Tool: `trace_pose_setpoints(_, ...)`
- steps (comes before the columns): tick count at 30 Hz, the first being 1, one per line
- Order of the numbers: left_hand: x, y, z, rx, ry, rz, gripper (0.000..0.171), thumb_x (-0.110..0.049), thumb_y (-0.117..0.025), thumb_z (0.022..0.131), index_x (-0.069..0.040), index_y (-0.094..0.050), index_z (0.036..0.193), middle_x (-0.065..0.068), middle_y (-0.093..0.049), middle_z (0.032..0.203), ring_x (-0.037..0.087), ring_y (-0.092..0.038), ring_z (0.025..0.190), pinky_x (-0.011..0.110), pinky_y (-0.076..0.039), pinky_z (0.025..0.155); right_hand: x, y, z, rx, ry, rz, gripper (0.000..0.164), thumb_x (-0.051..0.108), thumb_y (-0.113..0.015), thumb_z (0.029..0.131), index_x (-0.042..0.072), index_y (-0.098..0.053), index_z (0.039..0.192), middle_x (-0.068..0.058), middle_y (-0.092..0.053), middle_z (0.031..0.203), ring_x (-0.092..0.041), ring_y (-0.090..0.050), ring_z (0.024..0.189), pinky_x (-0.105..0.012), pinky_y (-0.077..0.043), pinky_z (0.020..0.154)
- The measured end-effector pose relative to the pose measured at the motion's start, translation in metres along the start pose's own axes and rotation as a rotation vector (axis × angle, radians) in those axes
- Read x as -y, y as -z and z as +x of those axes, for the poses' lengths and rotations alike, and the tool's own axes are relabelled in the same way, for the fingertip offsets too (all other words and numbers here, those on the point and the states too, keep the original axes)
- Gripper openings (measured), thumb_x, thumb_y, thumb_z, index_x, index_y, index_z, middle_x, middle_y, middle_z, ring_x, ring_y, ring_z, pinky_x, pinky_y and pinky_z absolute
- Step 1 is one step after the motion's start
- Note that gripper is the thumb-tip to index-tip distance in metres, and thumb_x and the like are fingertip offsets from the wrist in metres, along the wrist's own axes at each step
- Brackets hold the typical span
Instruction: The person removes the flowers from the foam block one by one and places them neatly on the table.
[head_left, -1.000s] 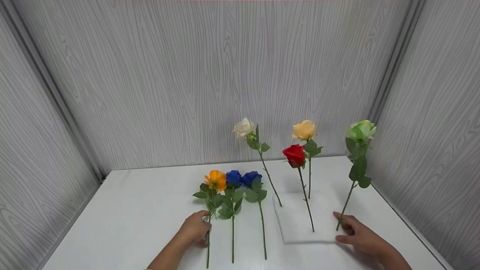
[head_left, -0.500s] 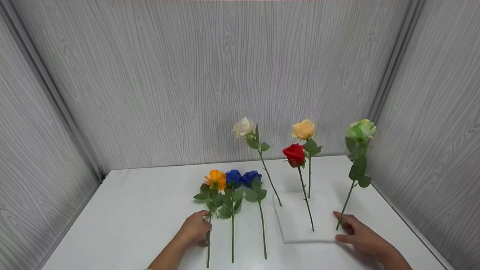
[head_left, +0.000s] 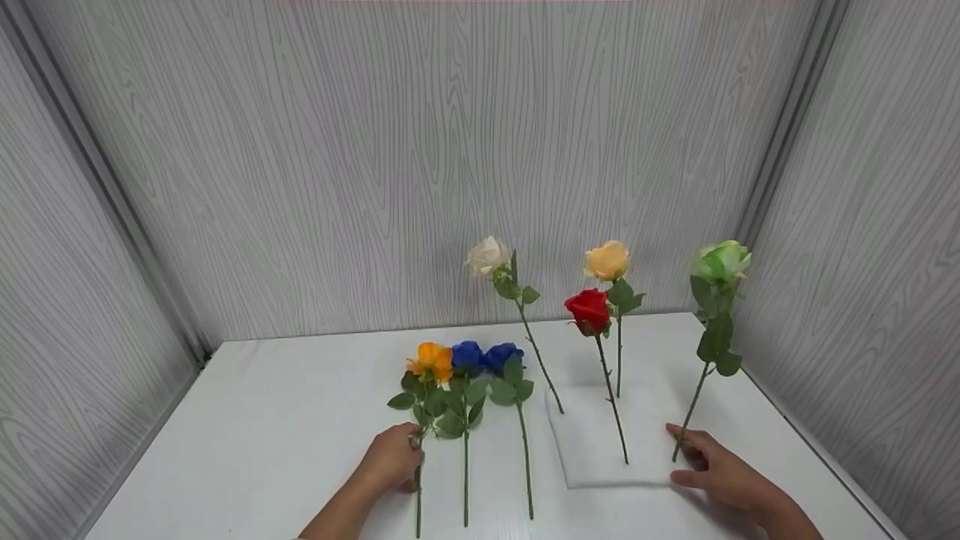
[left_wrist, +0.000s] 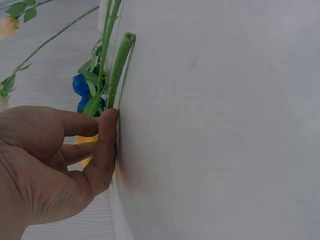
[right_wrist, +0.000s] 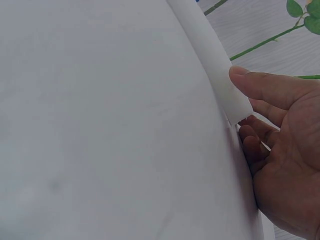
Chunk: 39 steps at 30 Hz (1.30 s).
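In the head view my left hand [head_left: 394, 456] pinches the stem of an orange rose [head_left: 431, 362] lying on the white table. The left wrist view shows the cut end of that green stem [left_wrist: 120, 67] sticking out past the thumb. Two blue roses [head_left: 467, 356] lie beside it, stems toward me. My right hand [head_left: 716, 469] grips the near right corner of a white foam board [head_left: 589, 461], thumb on its front edge [right_wrist: 212, 65] in the right wrist view. A green rose [head_left: 722, 261] stands in the board by that hand, leaning right.
A red rose [head_left: 589, 311], a peach rose [head_left: 607, 260] and a white rose [head_left: 488, 256] also stand in the board, the white one tilted left. Grey wood-patterned panels [head_left: 420, 165] enclose the table [head_left: 262, 427] at the back and both sides.
The orange rose and my left hand shift very slightly on the table. My right hand, the board and the standing roses stay in place.
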<state>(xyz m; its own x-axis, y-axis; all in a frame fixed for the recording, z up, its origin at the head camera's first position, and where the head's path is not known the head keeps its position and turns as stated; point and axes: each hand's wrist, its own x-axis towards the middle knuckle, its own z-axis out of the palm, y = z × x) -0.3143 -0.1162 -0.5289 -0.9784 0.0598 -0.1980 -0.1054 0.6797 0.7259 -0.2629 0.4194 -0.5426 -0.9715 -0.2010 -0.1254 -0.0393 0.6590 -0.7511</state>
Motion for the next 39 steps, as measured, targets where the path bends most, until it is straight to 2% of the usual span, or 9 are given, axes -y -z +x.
trace_pose_setpoints(5, 0.001, 0.000, 0.000, 0.006, 0.010, -0.022, 0.053, 0.001, -0.065, 0.098, 0.007, -0.055, 0.149, 0.011, -0.068, 0.101, 0.015, -0.072, 0.069, 0.028, -0.065, 0.058, 0.001, 0.000, 0.001, 0.005, 0.000, 0.001, 0.090, 0.032, -0.085, 0.095, 0.007, -0.037, 0.168, -0.020, -0.052, 0.143, -0.033, -0.050, 0.131, -0.029, -0.046, 0.101)
trace_pose_setpoints(9, 0.002, 0.000, 0.001, 0.000, 0.012, -0.024, 0.052, 0.000, -0.064, 0.099, 0.007, -0.055, 0.149, 0.012, -0.068, 0.103, 0.016, -0.072, 0.068, 0.028, -0.065, 0.057, 0.001, 0.000, 0.001, 0.010, 0.013, 0.001, 0.090, 0.031, -0.084, 0.096, 0.006, -0.036, 0.168, -0.021, -0.052, 0.145, -0.035, -0.050, 0.133, -0.023, -0.046, 0.098)
trace_pose_setpoints(15, -0.003, 0.003, -0.005, -0.036, -0.048, 0.070, 0.055, -0.004, -0.064, 0.100, 0.012, -0.050, 0.150, 0.019, -0.066, 0.110, 0.021, -0.069, 0.072, 0.031, -0.062, 0.056, 0.000, 0.000, 0.002, 0.015, 0.026, -0.007, 0.090, 0.031, -0.083, 0.096, 0.004, -0.036, 0.167, -0.021, -0.052, 0.143, -0.033, -0.050, 0.130, -0.021, -0.046, 0.098)
trace_pose_setpoints(17, -0.009, 0.004, -0.009, -0.056, -0.074, 0.121, 0.055, -0.008, -0.065, 0.100, 0.012, -0.051, 0.149, 0.022, -0.065, 0.114, 0.025, -0.070, 0.077, 0.038, -0.063, 0.063, -0.001, -0.001, 0.002, 0.015, 0.042, -0.004, 0.089, 0.030, -0.083, 0.097, 0.002, -0.036, 0.167, -0.021, -0.052, 0.142, -0.030, -0.050, 0.127, -0.020, -0.046, 0.097)
trace_pose_setpoints(21, -0.023, 0.005, -0.013, -0.092, -0.119, 0.166, 0.055, -0.014, -0.068, 0.101, 0.010, -0.054, 0.148, 0.026, -0.066, 0.125, 0.038, -0.072, 0.105, 0.055, -0.062, 0.091, -0.001, -0.001, 0.003, 0.012, 0.084, -0.007, 0.087, 0.026, -0.082, 0.098, -0.003, -0.036, 0.165, -0.024, -0.052, 0.145, -0.026, -0.051, 0.123, -0.015, -0.046, 0.094)
trace_pose_setpoints(23, -0.030, 0.003, -0.013, -0.099, -0.135, 0.141, 0.054, -0.015, -0.069, 0.100, 0.008, -0.056, 0.147, 0.025, -0.068, 0.128, 0.039, -0.068, 0.119, 0.058, -0.059, 0.101, -0.001, 0.000, 0.003, 0.009, 0.074, -0.015, 0.087, 0.028, -0.082, 0.098, -0.002, -0.036, 0.165, -0.024, -0.053, 0.145, -0.025, -0.052, 0.124, -0.014, -0.046, 0.094)
trace_pose_setpoints(28, -0.048, -0.005, -0.011, -0.080, -0.145, -0.013, 0.049, -0.016, -0.068, 0.101, 0.001, -0.059, 0.147, 0.021, -0.069, 0.136, 0.039, -0.068, 0.127, 0.057, -0.060, 0.104, -0.001, 0.002, 0.003, 0.017, 0.064, -0.016, 0.087, 0.028, -0.081, 0.099, -0.002, -0.035, 0.166, -0.024, -0.052, 0.144, -0.032, -0.052, 0.129, -0.017, -0.047, 0.094)
trace_pose_setpoints(33, -0.068, -0.020, -0.008, -0.064, -0.167, -0.145, 0.042, -0.017, -0.068, 0.103, -0.004, -0.062, 0.143, 0.018, -0.068, 0.139, 0.034, -0.067, 0.127, 0.053, -0.061, 0.106, -0.003, 0.002, 0.003, 0.018, 0.074, -0.015, 0.087, 0.028, -0.081, 0.099, -0.002, -0.034, 0.166, -0.025, -0.052, 0.145, -0.033, -0.052, 0.131, -0.016, -0.046, 0.095)
trace_pose_setpoints(39, -0.095, -0.051, -0.012, -0.010, -0.253, -0.255, 0.033, -0.018, -0.069, 0.105, -0.009, -0.065, 0.137, 0.013, -0.067, 0.134, 0.028, -0.067, 0.120, 0.048, -0.062, 0.102, -0.004, 0.002, 0.002, 0.019, 0.071, -0.015, 0.087, 0.028, -0.080, 0.099, -0.002, -0.033, 0.167, -0.023, -0.052, 0.142, -0.030, -0.050, 0.127, -0.016, -0.045, 0.094)
